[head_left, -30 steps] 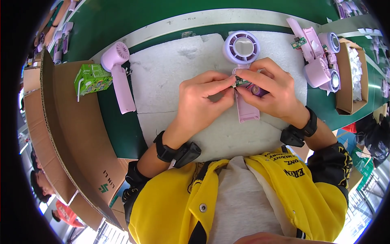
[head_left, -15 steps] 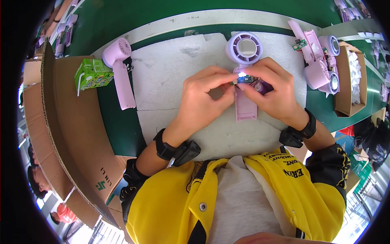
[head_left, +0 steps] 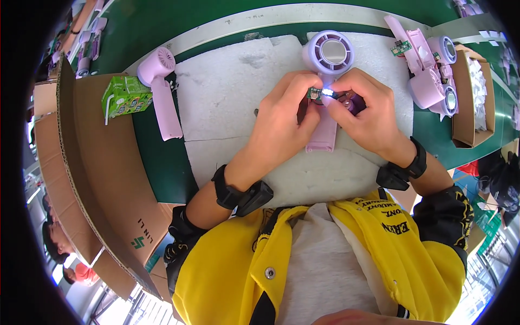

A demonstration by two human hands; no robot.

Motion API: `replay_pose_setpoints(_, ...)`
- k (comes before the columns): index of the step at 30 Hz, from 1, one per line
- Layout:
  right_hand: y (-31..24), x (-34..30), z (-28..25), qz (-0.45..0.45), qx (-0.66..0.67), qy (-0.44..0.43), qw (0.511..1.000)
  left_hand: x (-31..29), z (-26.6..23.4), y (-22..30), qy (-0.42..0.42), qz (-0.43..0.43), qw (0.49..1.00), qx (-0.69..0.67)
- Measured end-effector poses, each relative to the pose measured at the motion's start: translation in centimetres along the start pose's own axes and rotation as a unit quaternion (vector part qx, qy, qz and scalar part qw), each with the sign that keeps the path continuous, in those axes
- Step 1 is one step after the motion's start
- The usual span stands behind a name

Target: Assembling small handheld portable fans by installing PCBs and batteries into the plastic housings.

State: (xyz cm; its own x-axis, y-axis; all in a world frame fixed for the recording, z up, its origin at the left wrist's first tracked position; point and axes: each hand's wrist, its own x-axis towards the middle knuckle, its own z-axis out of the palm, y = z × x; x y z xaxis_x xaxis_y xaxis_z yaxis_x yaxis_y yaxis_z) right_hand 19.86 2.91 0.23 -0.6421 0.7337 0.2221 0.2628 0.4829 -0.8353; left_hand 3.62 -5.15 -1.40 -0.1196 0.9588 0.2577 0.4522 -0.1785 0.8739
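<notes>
A lilac handheld fan (head_left: 316, 58) lies with its round head pointing away from me and its handle shell (head_left: 322, 135) toward me. Over the handle, my left hand (head_left: 284, 111) pinches one end of a small green circuit board (head_left: 314, 93) between thumb and fingers. Thumb and forefinger of my right hand (head_left: 371, 111) close on the board's other end, where a bright white-blue light (head_left: 327, 92) glows. A dark, shiny cylindrical part (head_left: 356, 103) shows beneath my right fingers; whether they grip it is hidden.
White foam sheets (head_left: 222, 86) cover the green table. On the left are another lilac fan (head_left: 165, 108), a green drink carton (head_left: 127, 97) and a large cardboard box (head_left: 103, 157). At right, several fan parts (head_left: 425, 89) sit beside a small box (head_left: 463, 122) of white pieces.
The circuit board has tilted, and its green end now shows by my left fingers. Both hands have moved slightly up in the picture. The lower end of the handle has swung a little left.
</notes>
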Motion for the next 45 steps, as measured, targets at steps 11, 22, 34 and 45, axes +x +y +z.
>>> replay_pose_setpoints(11,-0.34,0.01,0.37,-0.003,-0.021,0.041,0.999,-0.12,0.00,-0.15,0.004,-0.003,1.000,0.017)
replay_pose_setpoints(22,-0.27,-0.43,-0.10,-0.040,-0.065,0.020,0.997,-0.25,-0.27,-0.03,-0.035,-0.015,0.999,-0.003)
replay_pose_setpoints(34,0.13,-0.16,-0.11,-0.104,-0.055,0.010,0.993,-0.10,-0.11,0.09,-0.036,-0.004,0.999,0.000)
replay_pose_setpoints(45,-0.30,-0.38,-0.50,-0.057,-0.057,-0.008,0.997,-0.28,-0.25,0.28,-0.041,-0.019,0.999,-0.003)
